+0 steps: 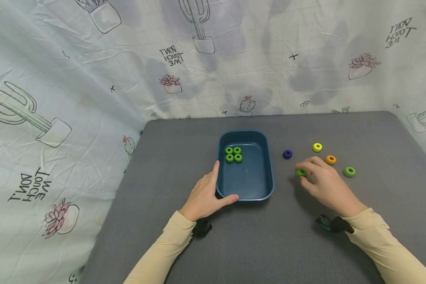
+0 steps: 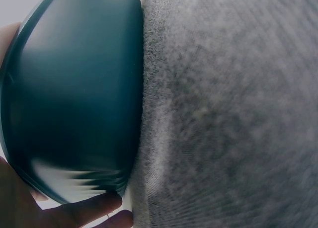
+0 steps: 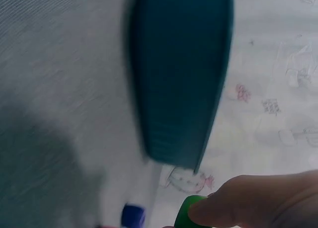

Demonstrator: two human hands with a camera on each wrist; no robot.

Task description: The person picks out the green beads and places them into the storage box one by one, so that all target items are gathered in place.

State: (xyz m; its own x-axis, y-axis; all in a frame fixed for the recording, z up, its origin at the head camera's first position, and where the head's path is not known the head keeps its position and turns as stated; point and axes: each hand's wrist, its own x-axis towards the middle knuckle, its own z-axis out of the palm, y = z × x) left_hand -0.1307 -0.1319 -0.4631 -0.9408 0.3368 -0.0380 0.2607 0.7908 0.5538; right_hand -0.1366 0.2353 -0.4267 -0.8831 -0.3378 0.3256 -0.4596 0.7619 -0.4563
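A dark blue tray [image 1: 250,197] sits mid-table with several green beads [image 1: 233,154] grouped towards its back left. My left hand [image 1: 206,197] is spread around the near-left corner, thumb at the front rim and fingers along the left side. In the left wrist view, fingers [image 2: 82,210] lie against the outer wall of the tray [image 2: 79,89]. To the right of the tray, my right hand [image 1: 324,185] pinches another green bead [image 1: 301,172] between thumb and fingers. The right wrist view shows the thumb [image 3: 233,203] on this bead [image 3: 186,213].
Beyond my right hand lie a dark blue bead [image 1: 287,154], a yellow bead [image 1: 317,147], an orange bead [image 1: 330,159] and a loose green bead [image 1: 349,172]. A printed cloth [image 1: 269,59] hangs behind the grey table [image 1: 177,150].
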